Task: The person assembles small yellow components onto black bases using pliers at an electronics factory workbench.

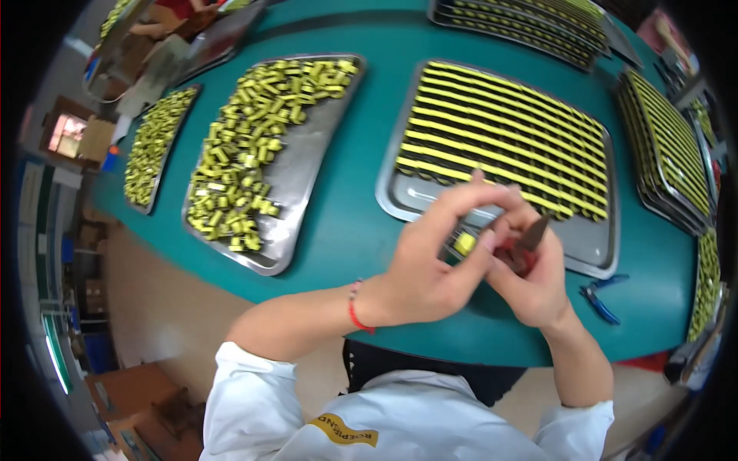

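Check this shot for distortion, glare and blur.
Head view: edges of the green table bend; head view: sheen on bare metal of the tray left of centre; head view: the red and brown object in the right hand looks indistinct.

In grip: yel. part [465, 243], tool [533, 236] brown-tipped w/ red. Beyond grip: part rows [501, 142], yel./blk. stripes. R of grip: blue pliers [601, 305]. Far L: loose parts [223, 161], mixed yel./blk. Beneath: teal tabletop [332, 253].

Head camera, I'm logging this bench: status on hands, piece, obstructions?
Left hand curled by yellow block, grip unclear. Right hand gripping pointed tool. Fingers partly surround block. Blue pliers off right.
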{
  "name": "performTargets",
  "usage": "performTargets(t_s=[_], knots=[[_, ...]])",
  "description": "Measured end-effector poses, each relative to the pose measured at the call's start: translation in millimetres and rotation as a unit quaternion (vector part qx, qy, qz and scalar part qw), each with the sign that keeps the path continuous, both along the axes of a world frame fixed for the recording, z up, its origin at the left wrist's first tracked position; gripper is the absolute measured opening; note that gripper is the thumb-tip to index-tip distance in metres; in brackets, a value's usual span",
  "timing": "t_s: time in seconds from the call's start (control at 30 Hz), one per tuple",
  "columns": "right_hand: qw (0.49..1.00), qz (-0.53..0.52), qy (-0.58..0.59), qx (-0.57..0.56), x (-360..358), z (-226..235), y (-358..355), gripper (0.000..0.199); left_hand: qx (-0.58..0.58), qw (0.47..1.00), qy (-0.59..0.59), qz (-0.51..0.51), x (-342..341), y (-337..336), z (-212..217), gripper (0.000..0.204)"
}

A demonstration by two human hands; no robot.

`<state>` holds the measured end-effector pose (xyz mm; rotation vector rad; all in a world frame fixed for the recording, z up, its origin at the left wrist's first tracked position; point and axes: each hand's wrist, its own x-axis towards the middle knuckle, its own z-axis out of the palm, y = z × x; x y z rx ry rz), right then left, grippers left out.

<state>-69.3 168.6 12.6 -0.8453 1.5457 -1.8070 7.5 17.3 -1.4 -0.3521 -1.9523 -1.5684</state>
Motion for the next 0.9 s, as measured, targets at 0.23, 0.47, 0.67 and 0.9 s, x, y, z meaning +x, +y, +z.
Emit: performTargets(t_s=[0.23, 0.47, 0.67, 0.9], knots=[[0.999, -0.033, -0.018, -0.018, 5, -5, 2, 0.034, 0.060, 0.998, -0.021, -0.017, 0, 5, -2, 0.046], [0.999, -0.019, -0.024, -0.017, 7, -8, 2, 0.035, 0.048, 0.998, -0.015, -0.022, 1, 4, 1, 0.049], [1.000, -0.018, -0.020, -0.010, 7, -11, 4, 0.033, 0.022, 1.000, 0.000, -0.004, 1, 7, -1, 0.049], [0.999, -0.024, -0.015, -0.042, 11, -16, -4, 0.035, 0.025, 1.000, 0.015, 0.007, 0, 4, 4, 0.053]])
